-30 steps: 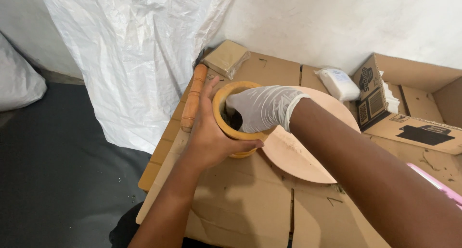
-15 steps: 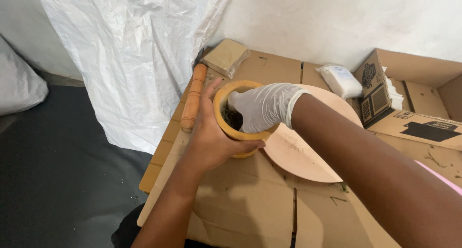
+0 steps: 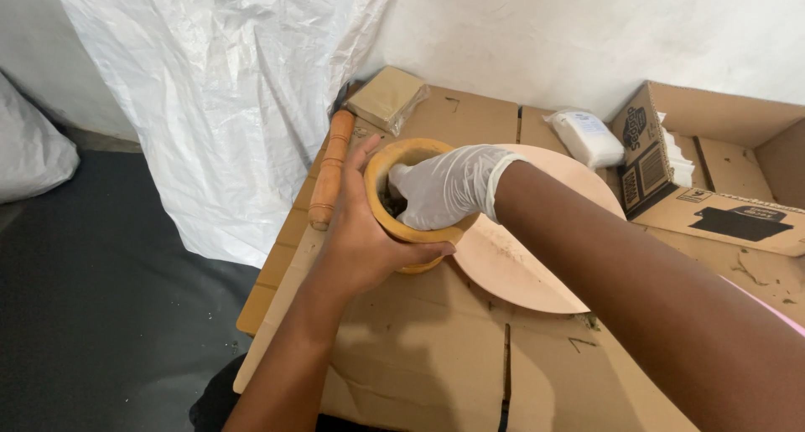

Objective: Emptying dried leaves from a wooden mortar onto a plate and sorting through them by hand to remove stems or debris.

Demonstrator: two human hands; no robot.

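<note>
Right hand [image 3: 449,193] in white disposable glove; left hand [image 3: 360,243] bare; forearms unsleeved

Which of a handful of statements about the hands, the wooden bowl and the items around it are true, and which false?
1. The right hand wears a white glove and reaches into the wooden bowl. True.
2. The left hand is gloved too. False: it is bare and grips the bowl's outside.
3. The wooden pestle is inside the bowl. False: it lies on the cardboard to the bowl's left.
4. A round flat board lies beside the bowl. True.
5. The cardboard box is sealed. False: it is open.
</note>
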